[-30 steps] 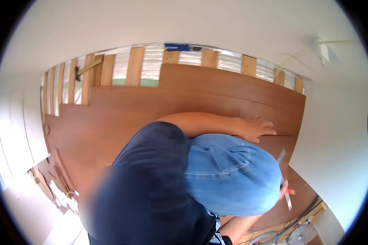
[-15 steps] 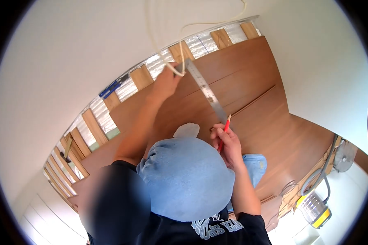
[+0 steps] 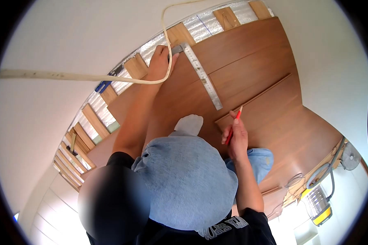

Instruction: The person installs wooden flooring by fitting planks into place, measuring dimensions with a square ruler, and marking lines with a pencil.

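One steel square (image 3: 203, 77), two bare hands, one pencil. Left hand (image 3: 159, 65) is at the far edge of the brown floor boards (image 3: 270, 134), fingers curled around the square's short arm, thumb against it. Square lies with its corner at that far edge; the long blade is flat, straight, metallic with dark spots and runs inward over the boards. Right hand (image 3: 237, 139) sits nearer the body, thumb and fingers pinching one red pencil (image 3: 234, 126), pale tip up, just beside the blade's free end and apart from it. Boards: smooth, satin wood grain, narrow seams. Past the far edge: rectangular pale wood battens (image 3: 180, 34), at least six, over crinkled silver foil (image 3: 202, 26). One cream cable (image 3: 110, 78) crosses in front of the left hand. Near the boards' right edge: one yellow-ended lamp (image 3: 317, 206), one round grey fan (image 3: 350, 157).
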Tool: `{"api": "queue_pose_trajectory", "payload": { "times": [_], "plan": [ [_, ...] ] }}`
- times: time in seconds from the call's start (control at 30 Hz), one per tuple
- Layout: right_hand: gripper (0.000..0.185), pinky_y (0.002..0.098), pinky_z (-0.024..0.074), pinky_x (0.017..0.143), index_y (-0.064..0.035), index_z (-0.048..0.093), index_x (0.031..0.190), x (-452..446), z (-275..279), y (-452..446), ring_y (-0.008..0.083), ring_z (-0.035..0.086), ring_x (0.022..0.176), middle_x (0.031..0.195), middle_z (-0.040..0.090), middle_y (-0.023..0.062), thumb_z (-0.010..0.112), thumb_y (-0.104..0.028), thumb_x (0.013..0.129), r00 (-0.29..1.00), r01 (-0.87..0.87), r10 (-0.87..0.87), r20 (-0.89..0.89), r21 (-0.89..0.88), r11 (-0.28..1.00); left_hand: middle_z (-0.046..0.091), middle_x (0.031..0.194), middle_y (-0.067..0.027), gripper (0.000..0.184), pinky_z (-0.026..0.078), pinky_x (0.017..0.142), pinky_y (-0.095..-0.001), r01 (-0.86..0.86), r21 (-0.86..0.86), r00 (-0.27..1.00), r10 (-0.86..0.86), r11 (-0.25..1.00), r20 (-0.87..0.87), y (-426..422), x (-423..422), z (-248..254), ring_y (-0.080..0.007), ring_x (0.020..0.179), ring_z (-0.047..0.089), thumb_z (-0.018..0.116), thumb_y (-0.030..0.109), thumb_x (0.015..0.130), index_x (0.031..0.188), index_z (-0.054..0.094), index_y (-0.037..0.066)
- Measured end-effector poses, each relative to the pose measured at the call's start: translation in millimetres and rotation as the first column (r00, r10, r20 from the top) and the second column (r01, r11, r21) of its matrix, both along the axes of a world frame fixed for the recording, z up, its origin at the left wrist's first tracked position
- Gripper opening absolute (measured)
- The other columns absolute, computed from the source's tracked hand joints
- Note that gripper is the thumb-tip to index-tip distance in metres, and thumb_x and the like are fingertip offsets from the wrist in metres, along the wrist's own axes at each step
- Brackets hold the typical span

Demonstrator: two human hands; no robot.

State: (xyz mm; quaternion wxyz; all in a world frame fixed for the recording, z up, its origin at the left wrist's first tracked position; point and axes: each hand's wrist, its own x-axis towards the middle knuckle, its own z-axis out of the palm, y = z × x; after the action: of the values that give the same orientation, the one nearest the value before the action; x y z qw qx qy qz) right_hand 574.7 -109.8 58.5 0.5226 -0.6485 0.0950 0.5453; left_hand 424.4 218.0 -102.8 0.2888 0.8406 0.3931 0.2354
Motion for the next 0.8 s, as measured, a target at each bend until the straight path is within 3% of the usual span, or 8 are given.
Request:
{"api": "queue_pose_trajectory", "payload": {
  "times": [0.17,0.23,0.33,0.6,0.8],
  "plan": [
    [0.033,0.0243,0.0392,0.051,-0.0077,0.056,0.137,9,-26,-9,0.0083,0.047,0.057,0.072,0.05,-0.0012,0.047,-0.034,0.118,0.998,-0.006,0.008,0.064,-0.027,1.0,0.065,0.118,-0.0168,0.038,0.06,0.087,-0.0421,0.003,-0.067,1.0,-0.003,0.998,0.004,-5,-1,1,-0.0357,0.101,0.07,0.075,0.023,0.1,0.13,0.071,0.0],
    [0.025,0.0231,0.0399,0.051,-0.0066,0.055,0.127,13,-36,-9,0.0065,0.047,0.059,0.075,0.05,-0.0019,0.05,-0.029,0.117,0.935,-0.097,0.086,0.344,0.015,0.995,0.064,0.117,-0.0159,0.039,0.06,0.084,-0.0419,0.036,-0.012,0.999,-0.036,0.999,0.008,-3,-2,2,-0.0346,0.099,0.069,0.074,0.023,0.101,0.132,0.07,0.0],
    [0.027,0.0222,0.0424,0.053,-0.0037,0.058,0.131,23,-36,-2,0.005,0.049,0.061,0.081,0.053,-0.0031,0.054,-0.026,0.116,0.943,-0.127,0.119,0.31,0.007,0.992,0.061,0.112,-0.0165,0.04,0.058,0.081,-0.0436,0.05,0.068,0.996,-0.045,0.996,-0.073,-6,-1,-2,-0.034,0.095,0.067,0.069,0.024,0.104,0.136,0.07,0.0],
    [0.043,0.0214,0.0423,0.055,-0.0013,0.056,0.151,37,-34,20,0.0035,0.049,0.064,0.078,0.052,-0.0047,0.057,-0.025,0.115,0.91,-0.177,0.202,0.361,-0.102,0.979,0.062,0.119,-0.0151,0.039,0.06,0.085,-0.0428,0.011,-0.018,0.994,-0.013,1.0,-0.107,-7,-1,1,-0.0342,0.099,0.07,0.068,0.027,0.105,0.137,0.07,0.004],
    [0.035,0.0222,0.0454,0.06,0.0009,0.06,0.142,33,-36,35,0.0045,0.052,0.066,0.081,0.058,-0.0031,0.057,-0.019,0.113,0.907,-0.135,0.132,0.4,-0.02,0.991,0.062,0.124,-0.0129,0.038,0.06,0.085,-0.0424,-0.014,-0.04,0.989,0.008,0.999,-0.145,-7,-1,-1,-0.033,0.097,0.071,0.068,0.029,0.105,0.137,0.071,0.009]
  ]
}}
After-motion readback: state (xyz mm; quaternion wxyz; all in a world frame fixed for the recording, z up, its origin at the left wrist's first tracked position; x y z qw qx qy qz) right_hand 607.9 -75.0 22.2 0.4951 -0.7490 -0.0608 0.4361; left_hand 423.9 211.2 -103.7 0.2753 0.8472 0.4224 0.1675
